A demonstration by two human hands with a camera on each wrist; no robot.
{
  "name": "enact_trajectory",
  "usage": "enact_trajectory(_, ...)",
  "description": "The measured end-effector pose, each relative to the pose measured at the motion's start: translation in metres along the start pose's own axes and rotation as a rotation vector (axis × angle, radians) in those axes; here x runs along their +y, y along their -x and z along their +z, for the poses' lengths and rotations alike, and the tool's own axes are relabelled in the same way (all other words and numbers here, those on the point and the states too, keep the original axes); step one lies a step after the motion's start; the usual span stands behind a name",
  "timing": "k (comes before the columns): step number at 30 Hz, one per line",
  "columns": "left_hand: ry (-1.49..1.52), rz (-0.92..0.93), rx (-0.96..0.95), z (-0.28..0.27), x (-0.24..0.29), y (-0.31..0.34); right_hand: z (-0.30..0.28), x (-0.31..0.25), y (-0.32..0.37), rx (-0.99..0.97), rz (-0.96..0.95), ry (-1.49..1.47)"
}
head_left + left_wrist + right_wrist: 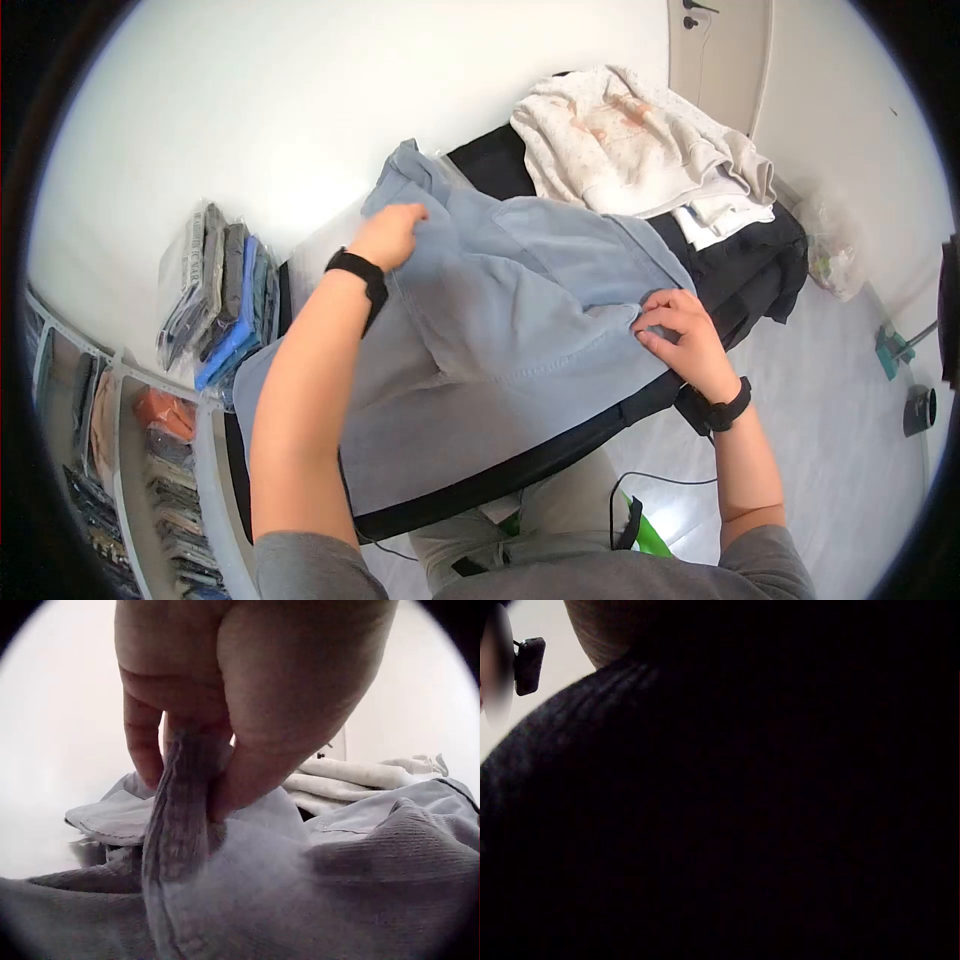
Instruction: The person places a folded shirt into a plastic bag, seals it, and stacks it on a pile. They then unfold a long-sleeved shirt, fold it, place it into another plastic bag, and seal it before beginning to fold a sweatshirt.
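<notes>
A blue-grey corduroy garment lies spread over a black-covered table in the head view, its cloth creased in the middle. At its far left part, my left hand pinches the cloth. The left wrist view shows the thumb and fingers of that hand on either side of a raised, seamed edge of the ribbed fabric. My right hand grips the garment's right edge with curled fingers, the thumb below. Dark fabric fills most of the right wrist view and hides that hand's work.
A cream sweatshirt lies at the back right, over white cloth and black clothing. Bagged folded clothes stand at the left, above shelves of more packed garments. A black cable hangs in front of the table.
</notes>
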State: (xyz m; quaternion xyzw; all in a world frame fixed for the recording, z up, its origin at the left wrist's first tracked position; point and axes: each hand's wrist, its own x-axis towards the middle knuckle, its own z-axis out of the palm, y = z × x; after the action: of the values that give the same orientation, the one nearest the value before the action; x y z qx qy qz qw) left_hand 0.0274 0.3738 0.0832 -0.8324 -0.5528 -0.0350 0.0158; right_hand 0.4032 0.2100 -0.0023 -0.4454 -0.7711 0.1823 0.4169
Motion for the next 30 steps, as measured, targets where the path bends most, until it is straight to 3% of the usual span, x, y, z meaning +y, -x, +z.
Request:
enact_trajectory(5, 0.103, -0.04, 0.323, -0.047, -0.002, 0.076, 0.0, 0.0, 0.0, 0.028, -0.011, -0.004)
enact_trajectory(6, 0.073, -0.13, 0.271, -0.057, 0.002, 0.101, 0.001, -0.001, 0.0, 0.027, 0.007, -0.011)
enact_trajectory(8, 0.055, -0.219, -0.094, -0.067, -0.008, 0.148, 0.001, -0.002, -0.001, 0.037, 0.0, 0.0)
enact_trajectory(9, 0.18, -0.538, -0.424, -0.088, 0.014, 0.158, 0.002, -0.002, -0.001, 0.034, 0.005, 0.003)
enact_trajectory(11, 0.225, -0.593, -0.406, -0.089, 0.002, 0.17, 0.004, -0.004, -0.001, 0.037, 0.027, 0.009)
enact_trajectory(13, 0.142, -0.285, 0.025, -0.078, -0.012, 0.174, 0.006, -0.002, -0.002, 0.043, 0.014, 0.019)
enact_trajectory(14, 0.086, -0.215, 0.02, -0.077, -0.015, 0.166, 0.006, -0.003, -0.002, 0.029, 0.006, 0.016)
enact_trajectory(16, 0.174, 0.077, 0.191, -0.06, -0.018, 0.144, 0.006, -0.005, -0.002, 0.031, 0.046, 0.032)
enact_trajectory(17, 0.175, 0.077, 0.201, -0.054, -0.015, 0.13, 0.006, -0.005, -0.002, 0.032, 0.038, 0.037)
enact_trajectory(19, -0.011, 0.294, 0.212, -0.046, -0.012, 0.106, 0.006, -0.005, -0.002, 0.033, 0.034, 0.038)
enact_trajectory(23, -0.303, 0.332, 0.109, -0.033, -0.032, 0.078, 0.006, -0.006, -0.002, 0.025, 0.049, 0.043)
enact_trajectory(25, -0.383, 0.138, 0.043, -0.043, -0.044, 0.083, 0.006, -0.006, -0.002, 0.029, 0.061, 0.022)
enact_trajectory(29, -0.189, -0.05, 0.35, -0.092, -0.057, 0.128, 0.007, -0.004, -0.002, 0.03, 0.044, 0.036)
enact_trajectory(30, -0.3, -0.001, 0.485, -0.101, -0.071, 0.146, 0.006, -0.004, -0.002, 0.025, 0.04, 0.034)
